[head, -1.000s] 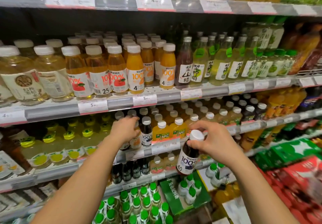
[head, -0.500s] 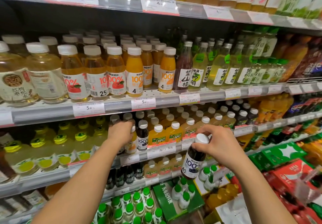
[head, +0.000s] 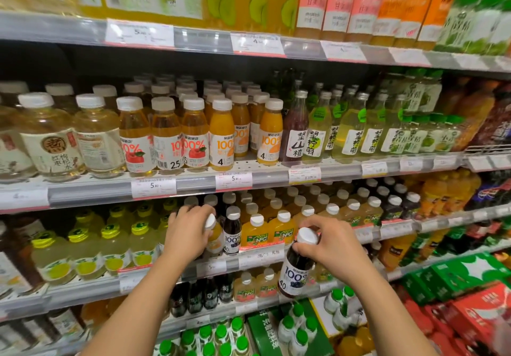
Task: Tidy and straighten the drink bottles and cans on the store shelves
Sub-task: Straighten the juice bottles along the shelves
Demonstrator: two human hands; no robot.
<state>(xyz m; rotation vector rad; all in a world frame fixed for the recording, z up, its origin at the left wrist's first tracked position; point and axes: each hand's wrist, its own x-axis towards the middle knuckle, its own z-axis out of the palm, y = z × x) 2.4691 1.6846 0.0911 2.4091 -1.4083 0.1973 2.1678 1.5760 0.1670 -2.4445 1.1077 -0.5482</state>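
Head view: since the frame 1 s ago the camera has closed in on the shelving, and the right hand (head: 330, 250) has carried its dark juice bottle (head: 296, 271) up and slightly right, w/ the white cap now level w/ the price rail (head: 260, 257) of the third shelf. Right hand grasps this bottle by the cap and neck, fingers curled over the top; bottle hangs tilted, base toward the left, label reading "100%", held in front of the shelf edge and apart from the rows. Left hand (head: 188, 234) reaches onto the third shelf and is curled round the top of an orange juice bottle (head: 214, 235) at the front of its row, white cap showing between thumb and fingers. Just right of it stands an upright dark bottle (head: 232, 231) w/ the same "100%" label, then yellow NFC bottles (head: 257, 234) running right. Shelf above: apple and orange juice bottles (head: 221, 134) in front rows, pale tea bottles (head: 49, 137) far left. Lower near: green-capped bottles (head: 287, 328) and red cartons (head: 484, 308) at right.
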